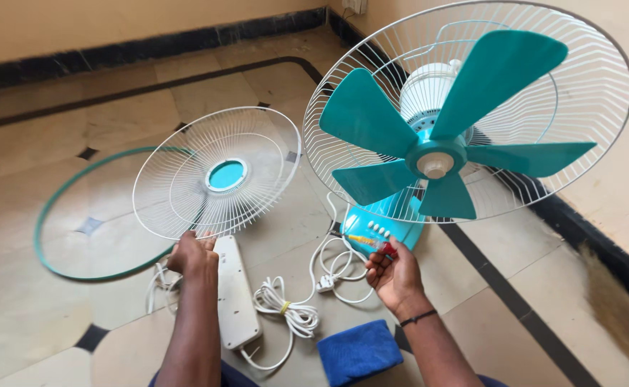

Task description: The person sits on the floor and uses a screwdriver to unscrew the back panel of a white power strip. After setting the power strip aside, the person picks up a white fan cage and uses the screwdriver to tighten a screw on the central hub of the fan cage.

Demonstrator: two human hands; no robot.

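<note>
We note glossy teal plastic blades (449, 115), white wire grille (216, 174), polished stone floor (56, 315), and soft blue cloth (358, 350).

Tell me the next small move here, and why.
Probably lift the front grille toward the fan. The left hand already grips its lower rim, the blades stand uncovered in the rear guard, and the right hand holds a screwdriver.
</note>
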